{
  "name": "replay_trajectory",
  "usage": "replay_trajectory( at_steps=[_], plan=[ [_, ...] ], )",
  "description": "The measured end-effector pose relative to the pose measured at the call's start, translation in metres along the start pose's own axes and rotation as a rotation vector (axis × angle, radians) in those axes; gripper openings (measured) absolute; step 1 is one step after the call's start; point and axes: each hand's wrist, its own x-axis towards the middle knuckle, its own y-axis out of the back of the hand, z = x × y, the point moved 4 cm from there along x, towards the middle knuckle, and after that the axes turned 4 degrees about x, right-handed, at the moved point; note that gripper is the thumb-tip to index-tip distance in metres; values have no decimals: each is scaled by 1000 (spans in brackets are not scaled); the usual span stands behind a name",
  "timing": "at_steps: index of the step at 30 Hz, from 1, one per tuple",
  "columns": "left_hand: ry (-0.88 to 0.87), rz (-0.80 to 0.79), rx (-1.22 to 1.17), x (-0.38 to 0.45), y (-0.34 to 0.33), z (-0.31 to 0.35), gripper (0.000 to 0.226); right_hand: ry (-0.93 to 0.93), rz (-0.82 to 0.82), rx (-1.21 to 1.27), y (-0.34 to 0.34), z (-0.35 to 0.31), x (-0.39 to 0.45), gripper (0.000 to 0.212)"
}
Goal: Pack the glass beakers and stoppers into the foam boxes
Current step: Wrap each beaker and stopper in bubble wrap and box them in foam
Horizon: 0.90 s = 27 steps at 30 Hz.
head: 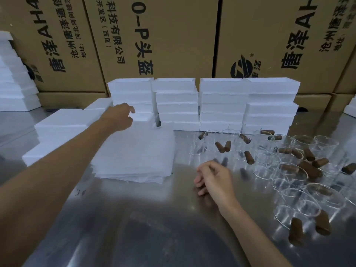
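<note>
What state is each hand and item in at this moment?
Left hand: reaching the foam boxes, fingers at one box.
Right hand: loosely curled, resting on the table, holding nothing.
Foam boxes: stacked, unpacked.
Glass beakers: loose on table.
Stoppers: scattered among beakers.
Foam sheets: piled flat.

Views: one only, the head camera; no second view shares the scene.
Position: worn on the person's head, above the near edge of the surface.
Direction: forward and down across the surface toward the cardboard cartons at the back.
Nearness: close; both forearms run in from the bottom edge, the left hand far out, the right hand nearer.
Lens: wide-angle; the carton edges lean outward toward the sides of the frame.
Coverage: surface from near edge to the foam boxes at its back.
</note>
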Motion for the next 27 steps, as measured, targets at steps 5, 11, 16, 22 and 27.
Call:
replay_trajectory(
  at_steps=[5,11,16,22,27],
  plan=[
    [-24,-55,69,27,-45,11,41,-14,8,3,2,6,8,24],
    [-63,115,85,24,-38,7,38,-56,12,37,2,5,10,23],
    [-255,331,137,-20,11,46,33,-65,73,37,11,0,11,21],
    [-520,286,-69,-108,45,137,38,-80,363,76,54,-4,18,16],
    [-704,26,-161,-170,21,210,44,-53,502,186,77,-9,15,21]
  ],
)
